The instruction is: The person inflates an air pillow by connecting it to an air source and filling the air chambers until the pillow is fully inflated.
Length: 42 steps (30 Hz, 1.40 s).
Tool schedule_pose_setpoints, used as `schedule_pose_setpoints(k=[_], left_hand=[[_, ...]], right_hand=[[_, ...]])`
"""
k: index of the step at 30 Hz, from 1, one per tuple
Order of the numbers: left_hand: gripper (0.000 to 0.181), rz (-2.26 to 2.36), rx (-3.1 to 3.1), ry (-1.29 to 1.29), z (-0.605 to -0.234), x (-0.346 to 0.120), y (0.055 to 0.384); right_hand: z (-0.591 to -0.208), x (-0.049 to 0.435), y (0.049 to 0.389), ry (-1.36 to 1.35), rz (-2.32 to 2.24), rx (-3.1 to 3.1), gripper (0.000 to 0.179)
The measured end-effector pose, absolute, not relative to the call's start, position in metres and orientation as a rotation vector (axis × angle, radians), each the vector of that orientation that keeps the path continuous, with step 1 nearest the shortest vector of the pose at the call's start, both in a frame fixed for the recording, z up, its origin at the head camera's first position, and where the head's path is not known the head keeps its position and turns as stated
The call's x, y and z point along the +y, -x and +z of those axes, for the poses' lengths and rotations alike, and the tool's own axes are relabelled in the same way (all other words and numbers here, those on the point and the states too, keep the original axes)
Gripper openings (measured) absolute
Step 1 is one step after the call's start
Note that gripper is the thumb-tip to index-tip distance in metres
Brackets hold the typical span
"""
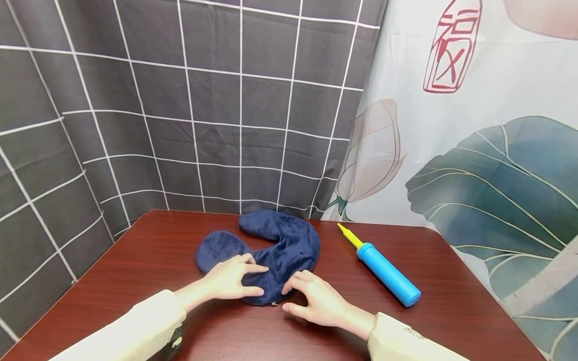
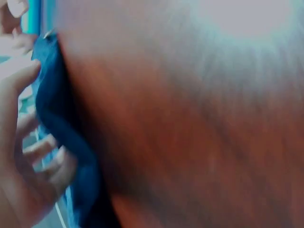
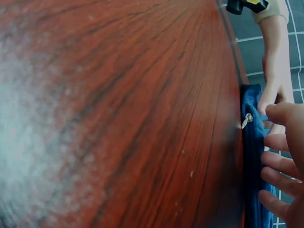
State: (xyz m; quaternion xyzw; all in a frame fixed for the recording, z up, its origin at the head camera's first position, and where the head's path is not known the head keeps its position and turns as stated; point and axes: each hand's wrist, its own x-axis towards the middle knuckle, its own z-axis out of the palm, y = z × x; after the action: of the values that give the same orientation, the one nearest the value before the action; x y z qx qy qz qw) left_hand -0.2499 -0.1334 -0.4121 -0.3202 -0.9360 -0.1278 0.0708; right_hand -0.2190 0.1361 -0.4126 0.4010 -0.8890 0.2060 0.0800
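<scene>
A dark blue, plush U-shaped neck pillow (image 1: pixel 295 245) lies flat on the table, its opening toward the back left. My left hand (image 1: pixel 230 278) rests on its near left part, fingers spread across the fabric. At the near right edge is my right hand (image 1: pixel 318 298), with its fingertips touching the pillow's side and its thumb apart from them. A small metal zipper pull (image 3: pixel 247 120) hangs from the seam on the near edge, between the two hands. In the left wrist view, the pillow's edge (image 2: pixel 52 90) runs past the left thumb.
A blue hand pump (image 1: pixel 388 273) with a yellow nozzle lies on the reddish-brown wooden table (image 1: pixel 149 271), right of the pillow. Behind the table hangs a dark grid-patterned curtain (image 1: pixel 212 100), joined on the right by a white cloth (image 1: pixel 406 200) with leaf prints.
</scene>
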Motion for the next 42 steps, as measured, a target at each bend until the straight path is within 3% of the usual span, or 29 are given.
schedule_pose_setpoints(k=[11,25,42], left_hand=[[0.037,-0.442,-2.563,1.476,-0.407,-0.170,0.264],[0.036,-0.432,-2.729,1.416,-0.403,-0.163,0.254],[0.038,-0.525,-2.769,1.253,-0.408,-0.158,0.240]], right_hand=[[-0.412,0.131,0.216,-1.189,0.674,-2.661,0.013],[-0.418,0.128,0.218,-1.204,0.686,-2.681,0.009],[-0.420,0.120,0.221,-1.141,0.657,-2.679,0.020]])
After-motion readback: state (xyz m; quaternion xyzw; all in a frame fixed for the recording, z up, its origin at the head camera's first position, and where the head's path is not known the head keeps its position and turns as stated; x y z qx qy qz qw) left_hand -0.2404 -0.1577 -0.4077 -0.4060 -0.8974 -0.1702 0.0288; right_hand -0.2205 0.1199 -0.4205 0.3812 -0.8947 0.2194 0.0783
